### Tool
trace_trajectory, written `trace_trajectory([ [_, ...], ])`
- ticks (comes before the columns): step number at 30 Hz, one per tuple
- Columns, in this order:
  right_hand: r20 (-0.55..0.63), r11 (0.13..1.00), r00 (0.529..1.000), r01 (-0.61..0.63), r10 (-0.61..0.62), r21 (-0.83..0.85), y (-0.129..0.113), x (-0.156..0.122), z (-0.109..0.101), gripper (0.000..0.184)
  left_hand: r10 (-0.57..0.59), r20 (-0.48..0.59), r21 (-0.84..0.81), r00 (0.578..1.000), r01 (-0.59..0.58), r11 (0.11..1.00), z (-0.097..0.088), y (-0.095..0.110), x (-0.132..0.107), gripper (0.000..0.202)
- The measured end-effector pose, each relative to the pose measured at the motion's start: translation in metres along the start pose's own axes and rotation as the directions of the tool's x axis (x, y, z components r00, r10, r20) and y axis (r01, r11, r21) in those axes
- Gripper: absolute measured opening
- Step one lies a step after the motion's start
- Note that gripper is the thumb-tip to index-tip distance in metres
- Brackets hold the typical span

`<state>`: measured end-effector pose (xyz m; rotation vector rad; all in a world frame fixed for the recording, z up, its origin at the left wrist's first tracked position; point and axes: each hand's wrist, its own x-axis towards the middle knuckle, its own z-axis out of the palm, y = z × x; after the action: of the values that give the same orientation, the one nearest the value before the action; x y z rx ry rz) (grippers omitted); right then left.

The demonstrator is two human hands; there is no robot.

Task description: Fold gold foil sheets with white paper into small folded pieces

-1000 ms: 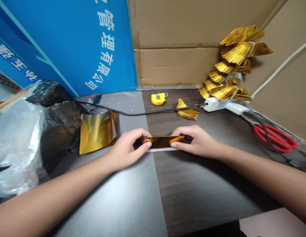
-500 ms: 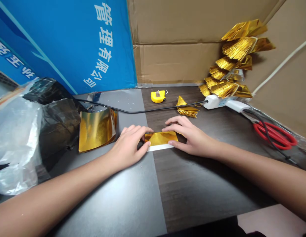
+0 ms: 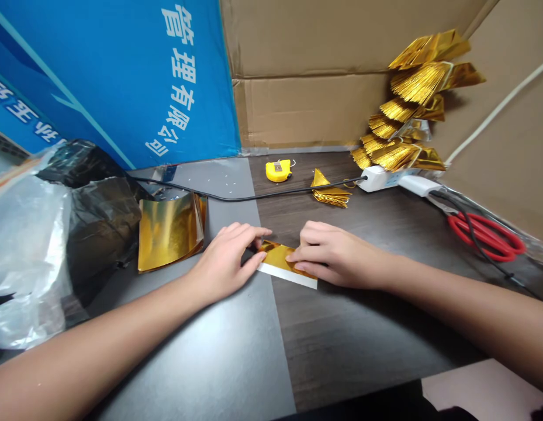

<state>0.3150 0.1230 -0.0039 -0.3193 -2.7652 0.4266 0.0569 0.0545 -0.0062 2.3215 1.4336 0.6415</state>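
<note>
A folded sheet of gold foil paper (image 3: 277, 255) lies slanted on the table, a white strip along its near edge. My left hand (image 3: 227, 254) grips its left end, thumb on the near side and fingers at the far side. On the right part, my right hand (image 3: 336, 254) presses down with its index fingertip; the other fingers are curled and the thumb is close by. This hand covers the paper's far right corner. To the left stands a curved stack of gold foil sheets (image 3: 168, 237).
Beyond the hands are a yellow tape measure (image 3: 279, 171), a small folded gold bundle (image 3: 330, 196) and a black cable (image 3: 236, 199). Fanned gold bundles (image 3: 418, 82) pile up by a white power strip (image 3: 376, 179). Red-handled scissors (image 3: 486, 237) lie right, plastic bags (image 3: 30, 245) left.
The gold foil paper has turned, its right end swinging toward me. My right hand has moved from the paper's right edge onto its surface, fingers more curled. My left hand has barely moved.
</note>
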Motion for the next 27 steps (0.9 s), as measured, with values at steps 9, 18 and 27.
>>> trace_trajectory([
  [9, 0.048, 0.999, 0.999, -0.003, 0.001, 0.047, -0.0027, 0.0018, 0.0028, 0.024, 0.032, 0.042, -0.029, 0.999, -0.031, 0.999, -0.0048, 0.0030, 0.0020, 0.014],
  [18, 0.087, 0.999, 0.996, 0.007, -0.004, -0.037, -0.0046, 0.0018, 0.0027, 0.033, 0.061, 0.034, -0.047, 0.998, -0.059, 0.997, -0.0049, 0.0047, 0.0015, 0.012],
  [27, 0.064, 0.999, 0.998, 0.029, -0.027, -0.039, -0.0026, -0.0004, 0.0036, 0.034, 0.138, 0.029, -0.028, 0.990, -0.137, 0.990, -0.0055, 0.0035, -0.0009, 0.017],
])
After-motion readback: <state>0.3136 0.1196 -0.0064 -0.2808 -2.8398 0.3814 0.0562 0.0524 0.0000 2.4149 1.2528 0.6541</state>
